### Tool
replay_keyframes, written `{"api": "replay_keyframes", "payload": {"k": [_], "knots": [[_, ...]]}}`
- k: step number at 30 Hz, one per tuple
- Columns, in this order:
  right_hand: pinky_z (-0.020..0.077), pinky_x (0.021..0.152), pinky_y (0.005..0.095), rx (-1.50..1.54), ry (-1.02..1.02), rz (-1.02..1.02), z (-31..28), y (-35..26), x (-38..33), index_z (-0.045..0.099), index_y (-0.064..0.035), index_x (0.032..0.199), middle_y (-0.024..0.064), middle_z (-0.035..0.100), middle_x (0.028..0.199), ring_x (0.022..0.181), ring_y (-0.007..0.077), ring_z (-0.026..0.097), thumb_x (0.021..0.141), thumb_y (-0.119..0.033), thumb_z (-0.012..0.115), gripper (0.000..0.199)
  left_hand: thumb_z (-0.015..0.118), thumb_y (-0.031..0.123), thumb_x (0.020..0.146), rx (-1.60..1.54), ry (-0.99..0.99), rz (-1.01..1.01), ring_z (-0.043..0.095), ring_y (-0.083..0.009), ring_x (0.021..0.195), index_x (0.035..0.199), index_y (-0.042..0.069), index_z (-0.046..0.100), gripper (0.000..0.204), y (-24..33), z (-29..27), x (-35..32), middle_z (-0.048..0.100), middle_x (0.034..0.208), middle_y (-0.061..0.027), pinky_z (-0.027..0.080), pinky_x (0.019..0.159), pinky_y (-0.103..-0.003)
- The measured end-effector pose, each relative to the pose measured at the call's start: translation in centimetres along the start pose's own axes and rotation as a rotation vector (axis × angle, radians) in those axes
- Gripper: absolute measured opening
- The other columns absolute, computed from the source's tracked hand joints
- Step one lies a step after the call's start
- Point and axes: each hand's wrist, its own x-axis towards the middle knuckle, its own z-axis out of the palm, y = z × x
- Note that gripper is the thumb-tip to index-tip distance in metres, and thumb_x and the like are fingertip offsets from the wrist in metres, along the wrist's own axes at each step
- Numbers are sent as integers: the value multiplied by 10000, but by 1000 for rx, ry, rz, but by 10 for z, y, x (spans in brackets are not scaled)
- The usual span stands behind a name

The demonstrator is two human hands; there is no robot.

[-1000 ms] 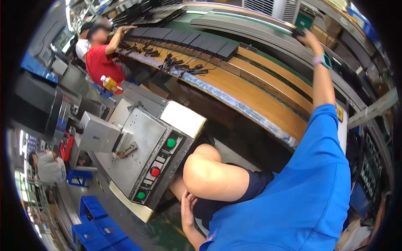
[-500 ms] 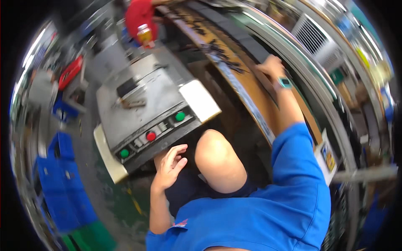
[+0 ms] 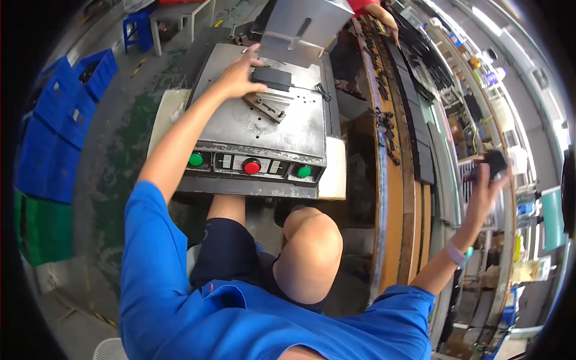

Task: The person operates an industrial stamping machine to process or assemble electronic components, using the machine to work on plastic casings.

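Observation:
My left hand (image 3: 239,77) is over the metal top of a machine (image 3: 231,120), thumb and fingers spread apart. It is at the left end of a black rectangular block (image 3: 272,78) resting in a metal fixture (image 3: 267,109); whether the fingertips touch the block, I cannot tell. A thin dark cable (image 3: 323,91) lies to the right of the block. Out to the right, my right hand (image 3: 485,191) is raised and blurred, its fingers closed around a dark blocky object (image 3: 495,162).
The machine's front has two green buttons (image 3: 305,171) and a red button (image 3: 251,166). To the right runs a bench (image 3: 393,222) with dark cables and a row of black flat pieces (image 3: 414,114). Blue bins (image 3: 51,150) stand left. Another person's hand (image 3: 384,17) is at the far bench.
My left hand has moved from near my lap to the block on the machine. My right hand has swung from the bench out to the right with a dark object. The view has turned.

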Motion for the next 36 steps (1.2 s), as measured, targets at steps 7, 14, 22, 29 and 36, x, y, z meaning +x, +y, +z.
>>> {"api": "replay_keyframes", "payload": {"k": [7, 14, 22, 29, 36], "knots": [[449, 895, 277, 43, -568, 90, 174, 73, -37, 478, 10, 1287, 78, 579, 1129, 1013, 152, 550, 877, -130, 712, 492, 810, 161, 734, -842, -143, -177, 559, -254, 1173, 1492, 92, 253, 943, 45, -42, -6, 561, 1274, -170, 416, 1015, -378], [436, 957, 336, 4, -754, -437, 348, 77, -24, 432, -32, 1391, 144, 550, 1253, 1127, 258, 542, 889, -172, 694, 583, 619, 312, 931, -1814, 330, -491, 551, -255, 1095, 1482, 163, 318, 646, 127, -65, -172, 533, 1240, -183, 489, 932, -428], [414, 978, 509, -502, -840, -931, 392, 62, -29, 304, -222, 1515, 177, 485, 1368, 1237, 373, 467, 895, -402, 638, 727, 661, 52, 849, -974, 362, -858, 600, -251, 968, 1337, 130, 425, 548, 129, -53, -261, 565, 1130, -147, 512, 853, -360], [330, 1081, 553, -805, -1409, -427, 255, 33, -101, 180, -190, 1548, 201, 305, 1500, 1352, 400, 348, 696, -510, 809, 1106, 656, -79, 742, -85, 307, -413, 581, -201, 1028, 1298, 88, 454, 615, 95, -47, -245, 586, 1131, -99, 458, 917, -303], [337, 1091, 418, 57, -959, -384, 242, 13, -144, 280, -18, 1473, 200, 379, 1437, 1331, 320, 385, 762, -392, 808, 961, 654, -38, 776, -779, 261, -367, 540, -244, 1128, 1309, 64, 460, 576, 174, -37, -158, 564, 1226, -116, 407, 1002, -355]]}}
